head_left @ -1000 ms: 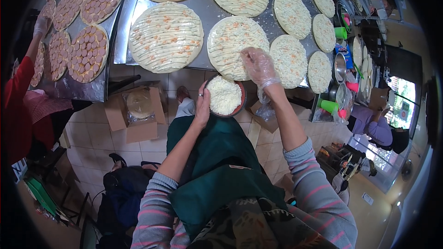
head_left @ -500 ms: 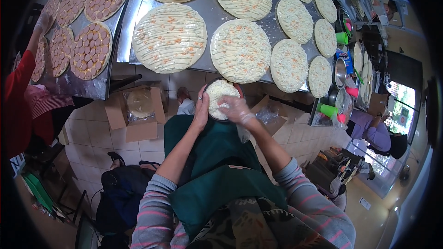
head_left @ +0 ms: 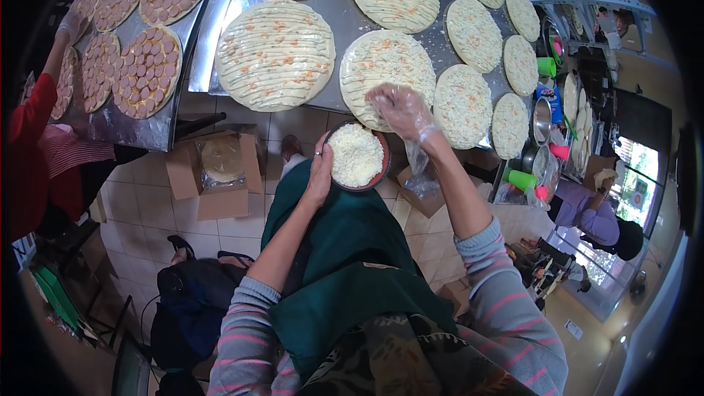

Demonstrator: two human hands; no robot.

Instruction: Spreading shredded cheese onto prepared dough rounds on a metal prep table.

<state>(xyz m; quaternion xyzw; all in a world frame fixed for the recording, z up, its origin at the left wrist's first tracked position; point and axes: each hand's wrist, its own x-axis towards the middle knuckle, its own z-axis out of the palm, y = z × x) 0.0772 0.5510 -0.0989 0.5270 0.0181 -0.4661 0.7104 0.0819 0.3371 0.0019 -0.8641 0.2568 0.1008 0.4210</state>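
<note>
My left hand point(head_left: 320, 172) grips the side of a round reddish-brown bowl point(head_left: 385, 161), held above my lap near the table's edge. White grated cheese point(head_left: 356, 155) fills it. My right hand point(head_left: 405, 113), in a clear plastic glove, hovers over the near edge of a pizza point(head_left: 387, 62). Its fingers are curled together, seemingly round grated cheese, though what lies in them is mostly hidden. That pizza has pale cream stripes, orange bits and some scattered cheese. To its left is a pizza point(head_left: 275, 55) with cream stripes and orange bits; to its right, a pizza point(head_left: 463, 106) covered with white shreds.
More pizzas lie on the metal table point(head_left: 345, 99). Sausage-topped pizzas point(head_left: 149, 72) cover another table at left, where a co-worker's gloved hand point(head_left: 71, 26) reaches in. An open cardboard box point(head_left: 213, 202) stands on the floor. Green cups point(head_left: 522, 180) and metal bowls sit at right.
My right hand has left the cheese in the bowl and moved up and to the right, over the near edge of the pizza. My left hand still holds the bowl in place.
</note>
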